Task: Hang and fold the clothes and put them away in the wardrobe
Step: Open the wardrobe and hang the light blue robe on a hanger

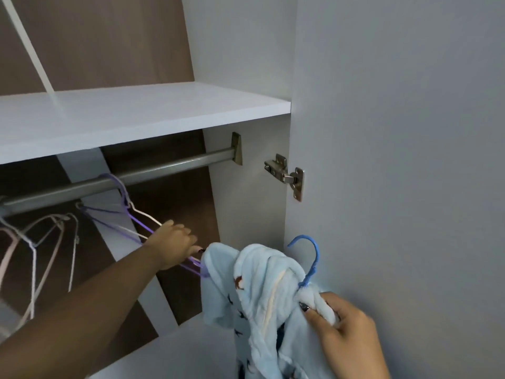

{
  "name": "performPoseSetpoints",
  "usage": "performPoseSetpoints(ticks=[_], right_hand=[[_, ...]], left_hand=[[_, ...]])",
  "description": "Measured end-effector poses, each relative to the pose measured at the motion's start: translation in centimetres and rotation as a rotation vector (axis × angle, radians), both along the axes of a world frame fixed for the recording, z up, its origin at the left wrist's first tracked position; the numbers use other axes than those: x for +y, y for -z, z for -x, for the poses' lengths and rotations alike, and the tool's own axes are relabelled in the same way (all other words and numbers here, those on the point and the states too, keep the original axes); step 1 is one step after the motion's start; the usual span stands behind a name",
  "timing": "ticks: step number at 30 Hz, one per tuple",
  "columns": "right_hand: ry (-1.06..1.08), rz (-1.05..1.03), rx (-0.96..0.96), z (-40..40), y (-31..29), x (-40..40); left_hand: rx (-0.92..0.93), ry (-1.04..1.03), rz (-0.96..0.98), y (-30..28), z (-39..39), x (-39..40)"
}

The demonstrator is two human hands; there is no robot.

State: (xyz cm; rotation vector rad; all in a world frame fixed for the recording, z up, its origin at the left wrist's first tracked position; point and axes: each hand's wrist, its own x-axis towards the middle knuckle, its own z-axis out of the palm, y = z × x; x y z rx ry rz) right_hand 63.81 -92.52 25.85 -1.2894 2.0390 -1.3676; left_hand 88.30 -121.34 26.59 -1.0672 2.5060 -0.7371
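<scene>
A light blue printed garment (262,294) hangs bunched on a blue hanger (311,258) at the lower middle. My right hand (347,332) grips the garment's cloth just under the hanger's hook. My left hand (175,244) reaches into the wardrobe and grips the lower bar of a purple hanger (136,217) that hooks over the metal rail (153,170), pulling it aslant toward the garment. The blue hanger's hook is free of the rail.
A white shelf (136,116) runs above the rail. Several bare pink and white hangers (35,242) hang at the left. The open wardrobe door (396,132) with its hinge (287,175) stands at the right.
</scene>
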Motion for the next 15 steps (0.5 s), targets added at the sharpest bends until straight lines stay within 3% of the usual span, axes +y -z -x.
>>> performPoseSetpoints(ticks=[15], right_hand=[[-0.162, 0.093, 0.220, -1.9, -4.8, -10.2]], left_hand=[[0.095, -0.114, -0.115, 0.8, -15.1, 2.1]])
